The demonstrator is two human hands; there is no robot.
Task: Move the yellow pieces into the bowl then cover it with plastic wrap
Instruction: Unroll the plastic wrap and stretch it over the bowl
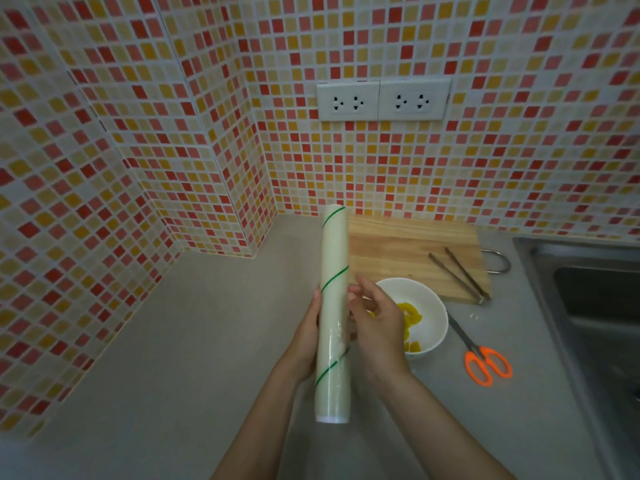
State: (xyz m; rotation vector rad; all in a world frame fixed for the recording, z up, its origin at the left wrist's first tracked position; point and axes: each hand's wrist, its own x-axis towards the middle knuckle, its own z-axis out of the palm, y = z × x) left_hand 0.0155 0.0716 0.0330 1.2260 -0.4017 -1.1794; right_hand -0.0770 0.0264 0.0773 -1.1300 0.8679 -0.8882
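Head view: roll (333, 313) held upright over the counter (194, 341), left hand (306, 336) wrapped around it in a closed grip, right hand (375, 318) picking at the film edge, fingers loosely curled. Pieces (410, 315) already sit in the bowl (431, 308) at 3 o'clock. Risk: the film clings back or tears unevenly, and that right forearm could nudge the bowl.
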